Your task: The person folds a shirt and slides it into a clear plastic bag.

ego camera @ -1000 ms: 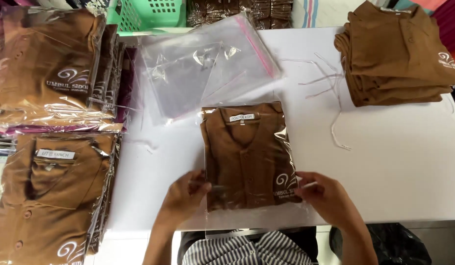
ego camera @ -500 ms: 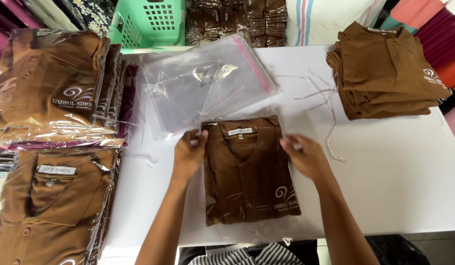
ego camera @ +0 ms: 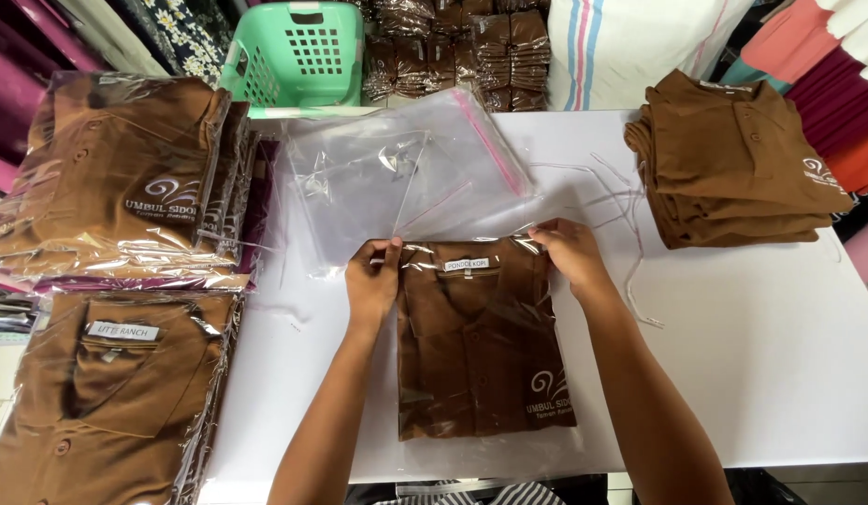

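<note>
Both grips were pinched on the top edge of a folded brown polo shirt in a clear plastic bag [ego camera: 485, 351]: the left hand [ego camera: 373, 281] held the upper left corner between thumb and fingers, and the right hand [ego camera: 570, 252] pressed its fingertips onto the upper right corner. That bagged shirt lay flat on the white table [ego camera: 771, 346], collar away from the person, directly in front of them and between their forearms.

Just beyond it lay a loose stack of empty clear plastic bags with a pink sealing strip [ego camera: 406, 173], its near edge touching the shirt's top. At the left edge of the table sat two piles of bagged brown shirts, the far pile [ego camera: 125, 178] and the near pile [ego camera: 102, 393]. At the far right rested a stack of unbagged folded brown shirts [ego camera: 738, 164], with thin clear plastic strips [ego camera: 607, 201] scattered between it and the right hand. A mint green plastic basket [ego camera: 298, 56] stood behind the table.
</note>
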